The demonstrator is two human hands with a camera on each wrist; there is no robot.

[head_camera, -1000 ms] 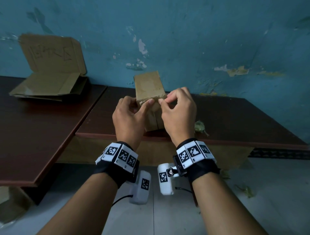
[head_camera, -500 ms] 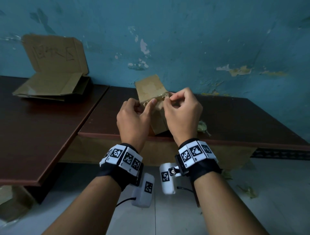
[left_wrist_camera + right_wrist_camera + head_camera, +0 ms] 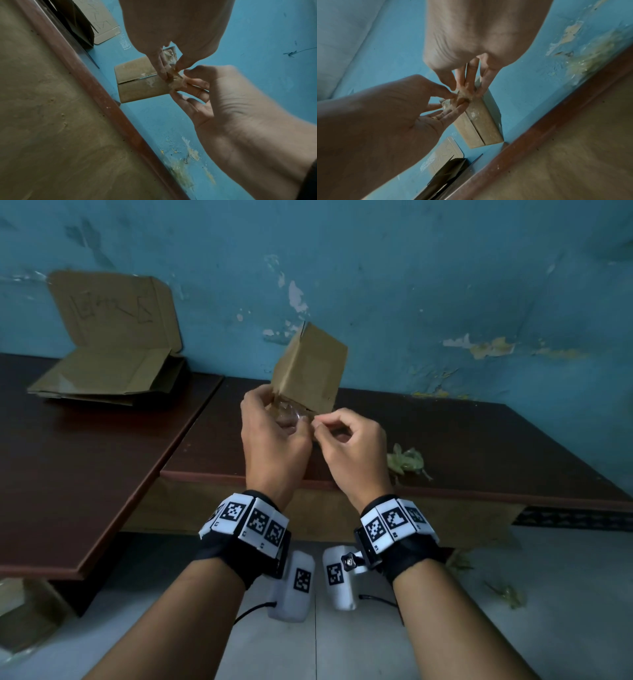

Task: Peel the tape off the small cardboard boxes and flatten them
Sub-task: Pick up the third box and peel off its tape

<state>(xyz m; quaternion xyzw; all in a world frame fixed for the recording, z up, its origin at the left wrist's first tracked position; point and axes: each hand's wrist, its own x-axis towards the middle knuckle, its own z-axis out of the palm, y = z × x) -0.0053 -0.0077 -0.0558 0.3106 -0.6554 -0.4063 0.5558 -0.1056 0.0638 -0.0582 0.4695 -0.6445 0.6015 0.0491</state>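
The step in hand was the peeling: the small cardboard box [image 3: 310,368] was held up in the air above the near edge of the dark surface [image 3: 479,446], tilted, with its seamed face turned down toward the person. The left hand [image 3: 270,433] gripped the box at its lower end, its fingers [image 3: 161,65] curled round the corner where a crumpled wad of clear tape [image 3: 291,416] had gathered. The right hand [image 3: 352,446] sat just beside it, thumb and forefinger closed in a pinch on the loose end of that tape, the other fingers [image 3: 197,93] partly curled beneath. In the wrist views the seam between the two flaps showed as an open dark line along most of the face, with only a glossy residue near the pinched corner, so the strip seemed largely lifted but not yet free. The next move probably called for the right hand to pull the tape away from the corner while the left braced the box against the pull, a firm, steady draw, since thin tape may tear and leave a scrap stuck. After that the flaps would need opening and the box pressing flat, likely to join the flattened cardboard [image 3: 109,378] lying at the far left of the surface. A discarded clump of tape [image 3: 406,462] lay near the surface's front edge.
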